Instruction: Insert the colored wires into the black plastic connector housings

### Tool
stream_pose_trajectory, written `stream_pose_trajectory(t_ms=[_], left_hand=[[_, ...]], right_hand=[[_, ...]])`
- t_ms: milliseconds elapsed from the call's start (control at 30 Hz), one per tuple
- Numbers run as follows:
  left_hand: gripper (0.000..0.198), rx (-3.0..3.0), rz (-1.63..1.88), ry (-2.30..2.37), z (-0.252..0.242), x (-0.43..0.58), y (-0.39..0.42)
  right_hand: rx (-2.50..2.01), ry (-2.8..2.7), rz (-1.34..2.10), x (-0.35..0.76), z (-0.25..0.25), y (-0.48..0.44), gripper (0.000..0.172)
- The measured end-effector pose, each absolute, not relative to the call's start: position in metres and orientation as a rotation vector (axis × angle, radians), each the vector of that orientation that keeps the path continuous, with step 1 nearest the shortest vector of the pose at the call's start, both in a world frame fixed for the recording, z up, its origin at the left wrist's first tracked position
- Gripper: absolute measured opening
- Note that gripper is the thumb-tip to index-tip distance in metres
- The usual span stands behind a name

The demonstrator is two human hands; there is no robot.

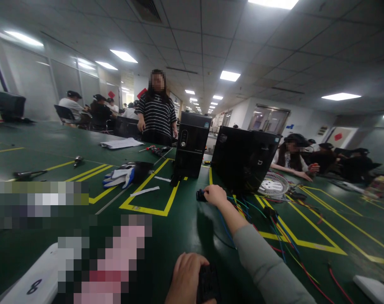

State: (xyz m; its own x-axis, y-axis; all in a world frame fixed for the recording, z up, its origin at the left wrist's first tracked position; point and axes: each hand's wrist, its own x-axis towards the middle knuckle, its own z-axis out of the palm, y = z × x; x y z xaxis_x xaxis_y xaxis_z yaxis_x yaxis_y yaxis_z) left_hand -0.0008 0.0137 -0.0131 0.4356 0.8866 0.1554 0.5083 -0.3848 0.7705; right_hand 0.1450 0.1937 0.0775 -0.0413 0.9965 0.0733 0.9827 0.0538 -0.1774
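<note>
My left hand is closed round a dark blocky part at the bottom middle of the head view; its exact kind is unclear. Farther forward, my right hand pinches a small black part, too small to name, just above the green table. Coloured wires lie beside and under my right forearm. In front of that hand stand a black computer tower and a second, wider black computer case.
Blue-and-white work gloves, papers and tools lie to the left. A round white wire-guarded item and more wires are on the right. A person in a striped top stands across the table; others sit around the room.
</note>
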Motion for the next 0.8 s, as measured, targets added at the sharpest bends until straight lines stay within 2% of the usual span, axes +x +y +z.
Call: stream_pose_trajectory(t_ms=[233, 800], left_hand=[[0.054, 2.025, 0.822, 1.192, -0.030, 0.003, 0.016], [0.056, 2.008, 0.708, 1.140, -0.019, -0.001, 0.018]], right_hand=[[-2.179, -2.247, 0.073, 0.148, 0.076, 0.213, 0.025], [-2.310, -2.310, 0.006, 0.133, 0.068, 0.225, 0.028]])
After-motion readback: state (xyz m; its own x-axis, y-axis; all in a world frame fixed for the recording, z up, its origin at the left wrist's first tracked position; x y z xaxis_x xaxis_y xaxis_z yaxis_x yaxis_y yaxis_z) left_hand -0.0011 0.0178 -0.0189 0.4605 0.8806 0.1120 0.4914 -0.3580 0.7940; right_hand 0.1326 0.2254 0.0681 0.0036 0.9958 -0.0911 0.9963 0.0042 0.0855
